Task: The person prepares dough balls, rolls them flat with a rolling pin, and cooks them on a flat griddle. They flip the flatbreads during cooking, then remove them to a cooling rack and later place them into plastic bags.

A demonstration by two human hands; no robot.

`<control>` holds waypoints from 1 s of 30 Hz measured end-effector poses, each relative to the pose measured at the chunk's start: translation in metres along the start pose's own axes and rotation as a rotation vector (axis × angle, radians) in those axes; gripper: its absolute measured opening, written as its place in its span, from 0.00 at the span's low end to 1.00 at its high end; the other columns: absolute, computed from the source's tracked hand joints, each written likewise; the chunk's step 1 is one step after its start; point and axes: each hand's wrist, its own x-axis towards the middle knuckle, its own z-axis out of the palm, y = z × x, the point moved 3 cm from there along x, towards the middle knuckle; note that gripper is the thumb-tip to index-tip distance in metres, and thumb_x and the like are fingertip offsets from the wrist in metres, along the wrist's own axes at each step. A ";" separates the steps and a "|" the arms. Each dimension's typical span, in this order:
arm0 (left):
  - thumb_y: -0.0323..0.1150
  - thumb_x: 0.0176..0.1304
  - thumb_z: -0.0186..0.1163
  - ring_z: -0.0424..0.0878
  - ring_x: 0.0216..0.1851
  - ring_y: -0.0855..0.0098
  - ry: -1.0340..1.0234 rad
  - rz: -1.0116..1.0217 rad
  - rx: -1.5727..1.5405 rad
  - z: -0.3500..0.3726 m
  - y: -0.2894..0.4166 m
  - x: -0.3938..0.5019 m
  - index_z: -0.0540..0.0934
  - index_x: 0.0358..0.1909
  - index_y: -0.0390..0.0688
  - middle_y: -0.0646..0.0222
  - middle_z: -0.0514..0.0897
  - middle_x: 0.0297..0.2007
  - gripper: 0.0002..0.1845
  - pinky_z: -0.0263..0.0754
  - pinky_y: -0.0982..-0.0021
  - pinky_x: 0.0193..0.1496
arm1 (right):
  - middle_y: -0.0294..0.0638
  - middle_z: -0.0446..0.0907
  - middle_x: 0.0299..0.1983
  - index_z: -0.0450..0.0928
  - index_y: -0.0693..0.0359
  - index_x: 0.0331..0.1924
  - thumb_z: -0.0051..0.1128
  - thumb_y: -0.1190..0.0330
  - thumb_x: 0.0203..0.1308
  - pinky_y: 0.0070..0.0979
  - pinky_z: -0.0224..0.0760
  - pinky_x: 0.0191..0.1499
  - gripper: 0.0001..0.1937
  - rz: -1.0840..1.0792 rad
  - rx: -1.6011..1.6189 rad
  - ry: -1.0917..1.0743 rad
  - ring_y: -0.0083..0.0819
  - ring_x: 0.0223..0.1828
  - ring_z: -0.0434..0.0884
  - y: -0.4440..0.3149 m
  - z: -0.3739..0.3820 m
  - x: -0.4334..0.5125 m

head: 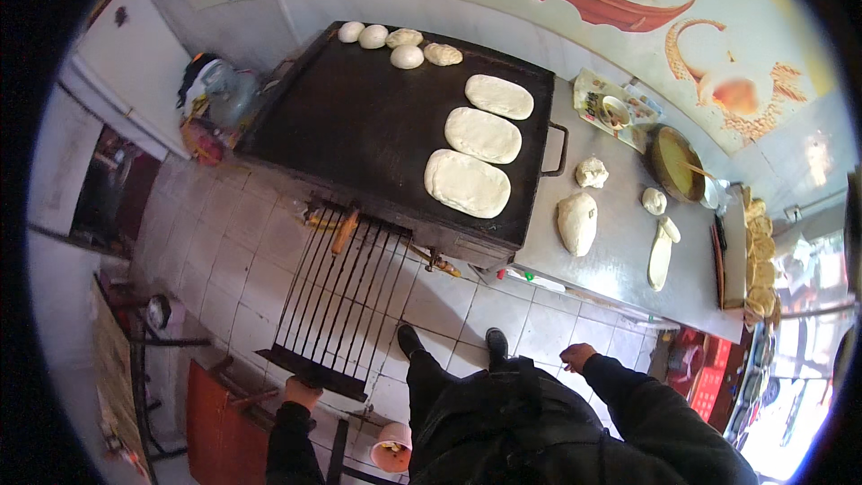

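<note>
My left hand [304, 393] is closed at the front edge of a pulled-out metal rack [337, 296] with parallel bars, below the griddle. My right hand [577, 357] hangs beside my body over the tiled floor, fingers curled, with nothing visible in it. On the black griddle [337, 121] lie several oval flat doughs [467, 183] at the right and several small round dough pieces [407, 56] at the back. More dough [577, 223] rests on the steel worktop [606, 263], right of the griddle.
A large bowl [675, 164] with yellowish contents and a small cup [615, 112] stand at the worktop's back. Stacked breads [761, 263] are at its right end. A red-brown stool [222, 428] and a pink bucket [391, 448] stand near my left arm. A wooden handle [344, 232] sticks out below the griddle.
</note>
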 end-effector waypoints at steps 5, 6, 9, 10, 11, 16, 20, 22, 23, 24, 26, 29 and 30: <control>0.35 0.54 0.71 0.87 0.31 0.52 0.088 0.145 0.172 -0.039 0.014 0.126 0.86 0.32 0.41 0.59 0.90 0.28 0.09 0.83 0.51 0.40 | 0.43 0.90 0.49 0.89 0.57 0.51 0.61 0.62 0.69 0.36 0.88 0.48 0.14 -0.215 -0.008 0.084 0.36 0.44 0.92 -0.083 0.064 -0.039; 0.34 0.54 0.72 0.87 0.30 0.56 0.111 0.095 -0.032 -0.043 0.017 0.153 0.86 0.35 0.40 0.59 0.89 0.29 0.10 0.82 0.54 0.38 | 0.43 0.91 0.49 0.89 0.58 0.51 0.60 0.62 0.69 0.35 0.88 0.47 0.14 -0.165 0.065 0.114 0.34 0.43 0.93 -0.095 0.069 -0.048; 0.26 0.57 0.70 0.86 0.34 0.64 -0.104 -0.136 -0.720 -0.011 0.082 0.212 0.81 0.51 0.37 0.60 0.89 0.38 0.19 0.81 0.65 0.39 | 0.45 0.92 0.43 0.91 0.62 0.49 0.59 0.60 0.69 0.32 0.88 0.46 0.16 0.056 0.328 0.245 0.33 0.37 0.93 -0.078 0.085 -0.101; 0.21 0.58 0.66 0.86 0.43 0.61 -0.138 -0.128 -0.973 -0.014 0.092 0.231 0.80 0.55 0.36 0.58 0.88 0.46 0.21 0.83 0.64 0.47 | 0.45 0.93 0.40 0.91 0.62 0.48 0.61 0.58 0.67 0.33 0.88 0.45 0.17 -0.058 0.284 0.296 0.33 0.35 0.94 -0.073 0.087 -0.110; 0.17 0.59 0.62 0.87 0.51 0.58 -0.141 -0.120 -1.201 -0.038 0.089 0.256 0.79 0.59 0.35 0.56 0.87 0.53 0.23 0.85 0.63 0.55 | 0.44 0.93 0.41 0.91 0.61 0.49 0.62 0.59 0.66 0.32 0.88 0.45 0.17 0.041 0.428 0.312 0.33 0.35 0.94 -0.088 0.092 -0.108; 0.05 0.45 0.47 0.69 0.78 0.52 -0.162 -0.055 -1.834 -0.042 0.160 0.313 0.66 0.78 0.34 0.52 0.68 0.78 0.50 0.71 0.59 0.82 | 0.42 0.93 0.41 0.91 0.61 0.49 0.64 0.59 0.66 0.31 0.89 0.43 0.16 0.257 0.600 0.382 0.32 0.34 0.94 -0.048 0.163 -0.152; 0.08 0.35 0.44 0.68 0.79 0.51 -0.232 -0.156 -1.994 -0.005 0.161 0.309 0.67 0.79 0.34 0.53 0.71 0.77 0.55 0.71 0.59 0.82 | 0.43 0.94 0.41 0.92 0.60 0.48 0.66 0.57 0.65 0.33 0.89 0.42 0.17 0.395 0.725 0.391 0.33 0.32 0.94 -0.001 0.232 -0.186; 0.24 0.70 0.57 0.68 0.79 0.58 -0.126 -0.250 -1.840 -0.040 0.140 0.330 0.68 0.78 0.38 0.59 0.70 0.78 0.33 0.63 0.58 0.84 | 0.44 0.94 0.41 0.92 0.60 0.48 0.67 0.57 0.65 0.35 0.88 0.43 0.17 0.321 0.809 0.386 0.34 0.33 0.94 -0.012 0.222 -0.156; 0.41 0.82 0.54 0.74 0.73 0.62 -0.067 -0.361 -1.648 -0.019 0.134 0.310 0.72 0.72 0.37 0.62 0.77 0.72 0.25 0.65 0.58 0.82 | 0.43 0.94 0.41 0.91 0.59 0.48 0.67 0.58 0.64 0.36 0.88 0.44 0.16 0.354 0.878 0.361 0.35 0.34 0.94 0.001 0.233 -0.156; 0.42 0.84 0.51 0.81 0.64 0.64 -0.025 -0.507 -1.482 0.006 0.129 0.282 0.74 0.70 0.37 0.62 0.83 0.64 0.23 0.75 0.60 0.73 | 0.43 0.94 0.41 0.92 0.57 0.49 0.67 0.58 0.64 0.38 0.88 0.47 0.16 0.381 0.798 0.337 0.37 0.37 0.94 0.017 0.244 -0.158; 0.37 0.79 0.56 0.83 0.49 0.62 -0.136 -0.667 -1.302 0.017 0.118 0.248 0.80 0.54 0.36 0.60 0.84 0.46 0.14 0.82 0.59 0.54 | 0.42 0.93 0.41 0.92 0.55 0.49 0.66 0.58 0.64 0.38 0.87 0.47 0.15 0.270 0.629 0.364 0.37 0.37 0.93 0.035 0.235 -0.142; 0.36 0.66 0.68 0.79 0.31 0.63 -0.116 -0.818 -1.051 0.050 0.115 0.168 0.82 0.37 0.45 0.67 0.78 0.29 0.07 0.78 0.60 0.34 | 0.43 0.93 0.39 0.93 0.55 0.49 0.65 0.54 0.65 0.35 0.87 0.44 0.17 0.233 0.655 0.400 0.31 0.32 0.93 0.067 0.227 -0.120; 0.36 0.61 0.71 0.77 0.26 0.64 -0.152 -0.804 -0.973 0.062 0.124 0.151 0.83 0.32 0.48 0.69 0.76 0.23 0.07 0.77 0.60 0.28 | 0.43 0.93 0.39 0.93 0.55 0.49 0.65 0.54 0.65 0.36 0.87 0.45 0.17 0.168 0.558 0.449 0.32 0.32 0.93 0.081 0.214 -0.114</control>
